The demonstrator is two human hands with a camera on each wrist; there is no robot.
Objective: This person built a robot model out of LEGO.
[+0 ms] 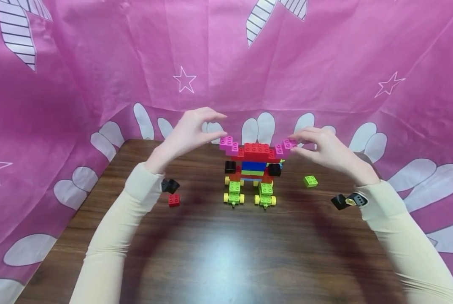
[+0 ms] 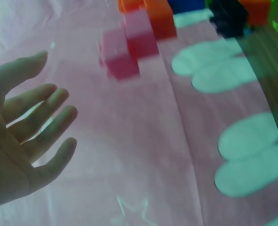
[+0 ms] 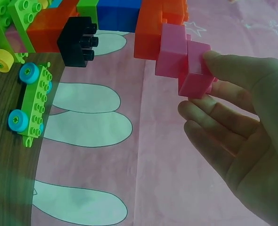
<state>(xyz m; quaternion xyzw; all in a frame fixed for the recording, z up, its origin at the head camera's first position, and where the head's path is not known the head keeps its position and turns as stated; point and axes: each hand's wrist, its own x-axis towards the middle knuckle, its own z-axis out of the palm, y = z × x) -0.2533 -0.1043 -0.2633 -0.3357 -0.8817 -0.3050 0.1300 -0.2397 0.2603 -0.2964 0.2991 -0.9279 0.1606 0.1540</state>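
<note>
A toy-brick figure stands on the table, with a long red brick [image 1: 257, 157] across its top and a blue brick [image 1: 254, 168] below. Black bricks [image 1: 230, 167] stick out at both sides, and lime wheeled bases [image 1: 234, 194] with yellow wheels form its feet. Stepped pink bricks rise at each upper end. My right hand [image 1: 319, 145] pinches the outer right pink brick [image 3: 194, 70] between thumb and fingers. Near the left pink bricks [image 2: 122, 52], my left hand [image 2: 28, 127] is held apart from them, fingers spread and loosely bent, nothing in its grasp.
A small red brick [image 1: 174, 200] lies on the wooden table [image 1: 226, 261] at the left, a lime brick [image 1: 310, 181] at the right. Behind the figure is a lime wheeled base [image 3: 35, 106] with blue wheels. Pink patterned cloth [image 1: 226, 55] surrounds the table's back and sides.
</note>
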